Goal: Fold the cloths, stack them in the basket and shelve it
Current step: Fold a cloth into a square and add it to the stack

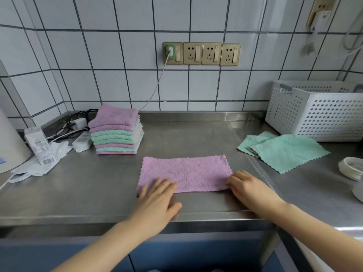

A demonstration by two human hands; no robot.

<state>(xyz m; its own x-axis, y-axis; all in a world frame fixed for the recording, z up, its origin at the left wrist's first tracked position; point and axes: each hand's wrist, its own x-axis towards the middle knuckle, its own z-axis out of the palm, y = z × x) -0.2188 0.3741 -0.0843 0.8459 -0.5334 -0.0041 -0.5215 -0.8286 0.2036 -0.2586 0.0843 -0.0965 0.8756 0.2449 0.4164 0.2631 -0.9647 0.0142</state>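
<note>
Pink quilted microfibre cloth [185, 174], folded into a long rectangle, lies flat on the brushed stainless-steel counter [98, 185] near its front edge, long side running left to right. Left hand [157, 199] rests on the cloth's near-left corner, fingers straight and spread, palm down, holding nothing. Right hand [248, 188] sits at the cloth's right short edge, fingers curled down onto the near-right corner; they look to be gripping that edge (the fingertips hide the exact contact). Behind and left of the cloth, well apart from it: a neat stack of folded pink and mint-green cloths [116, 130], pink on top, standing close to the back wall. To the right of the pink cloth, two unfolded mint-green cloths [282, 150] lie overlapping on the counter, the upper one angled. Just behind those, a white perforated plastic basket [318, 110] sits at the counter's back right; its inside cannot be seen from here. Far left: a small white carton with a barcode [39, 145], a white power strip [82, 142] with black cables, and crumpled clear plastic gloves [45, 163]. On the white tiled wall [68, 55], a row of four brass-coloured sockets [202, 53], a white plug in the leftmost. White dishes [351, 168] at the right edge, partly cut off.
</note>
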